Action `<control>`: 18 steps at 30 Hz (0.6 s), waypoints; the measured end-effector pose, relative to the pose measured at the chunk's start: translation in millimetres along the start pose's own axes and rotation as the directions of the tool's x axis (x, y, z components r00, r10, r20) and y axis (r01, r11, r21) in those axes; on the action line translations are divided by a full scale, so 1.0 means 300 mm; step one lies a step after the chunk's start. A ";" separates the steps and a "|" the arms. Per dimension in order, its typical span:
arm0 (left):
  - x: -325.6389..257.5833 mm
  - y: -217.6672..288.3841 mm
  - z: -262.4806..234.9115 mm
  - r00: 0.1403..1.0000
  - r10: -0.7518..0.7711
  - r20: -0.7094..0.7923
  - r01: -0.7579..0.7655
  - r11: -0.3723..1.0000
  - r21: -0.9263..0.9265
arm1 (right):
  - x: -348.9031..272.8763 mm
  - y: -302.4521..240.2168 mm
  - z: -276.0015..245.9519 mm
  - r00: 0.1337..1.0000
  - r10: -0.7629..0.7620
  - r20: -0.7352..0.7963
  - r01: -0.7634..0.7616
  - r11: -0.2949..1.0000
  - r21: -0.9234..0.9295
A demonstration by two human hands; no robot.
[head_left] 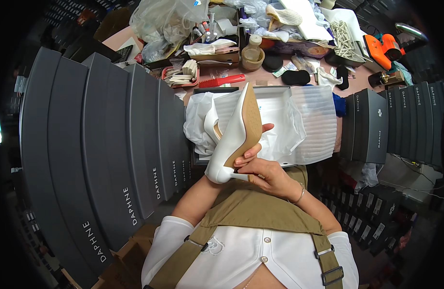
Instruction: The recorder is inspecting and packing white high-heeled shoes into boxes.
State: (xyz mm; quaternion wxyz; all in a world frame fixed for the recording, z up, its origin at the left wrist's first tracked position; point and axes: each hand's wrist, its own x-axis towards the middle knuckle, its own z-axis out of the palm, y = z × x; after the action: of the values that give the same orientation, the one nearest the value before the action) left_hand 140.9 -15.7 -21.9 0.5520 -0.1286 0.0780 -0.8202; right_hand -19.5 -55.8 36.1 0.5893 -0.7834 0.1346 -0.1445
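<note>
A white high-heeled shoe [231, 137] is held up in front of me, toe pointing away and its tan sole turned to the right. My left hand [251, 153] grips it from behind; the fingers curl round onto the sole, while the palm is hidden by the shoe. At the slim heel, my right hand [272, 177] closes its thumb and fingers around the tip. Behind it, a second white shoe [211, 120] lies in the open shoebox [275, 90], among white tissue paper [285, 126] and a padded foam sheet [323, 123].
Tall stacks of dark grey shoeboxes [106, 144] stand close on my left, with more shoeboxes [369, 125] on the right. Across the pink table lie a red brush [227, 80], a bottle in a cup [252, 55], black pads [296, 77], an orange tool [376, 52] and plastic bags [169, 24].
</note>
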 end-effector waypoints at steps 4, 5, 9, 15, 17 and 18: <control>0.000 0.009 -0.008 0.998 -0.038 0.040 0.038 0.999 0.010 | 0.001 -0.007 0.001 1.000 0.016 0.000 -0.016 1.000 -0.003; 0.004 0.009 -0.016 0.998 -0.027 0.050 0.026 0.999 0.025 | -0.001 -0.004 0.002 1.000 0.002 -0.018 -0.003 1.000 -0.009; 0.010 0.007 0.006 0.992 0.095 -0.081 -0.079 0.981 0.180 | -0.007 -0.014 -0.069 0.973 0.231 -0.007 -0.229 0.960 -0.164; -0.008 0.041 -0.016 0.990 0.099 -0.104 -0.068 0.961 0.267 | -0.060 0.022 -0.140 0.950 0.200 -0.240 -0.230 0.967 -0.106; -0.014 0.055 -0.041 0.997 0.052 -0.054 -0.037 0.967 0.254 | -0.063 0.005 -0.146 0.947 0.233 -0.222 -0.259 0.961 -0.095; -0.010 0.063 -0.048 0.998 0.020 -0.053 -0.007 0.971 0.240 | -0.062 -0.002 -0.142 0.949 0.228 -0.219 -0.253 0.963 -0.096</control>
State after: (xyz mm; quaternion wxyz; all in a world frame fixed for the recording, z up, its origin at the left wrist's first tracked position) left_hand 154.5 -20.2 -41.0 0.5668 -0.0377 -0.0055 -0.8230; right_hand -53.0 -86.2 46.7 0.5361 -0.7767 0.2981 -0.1433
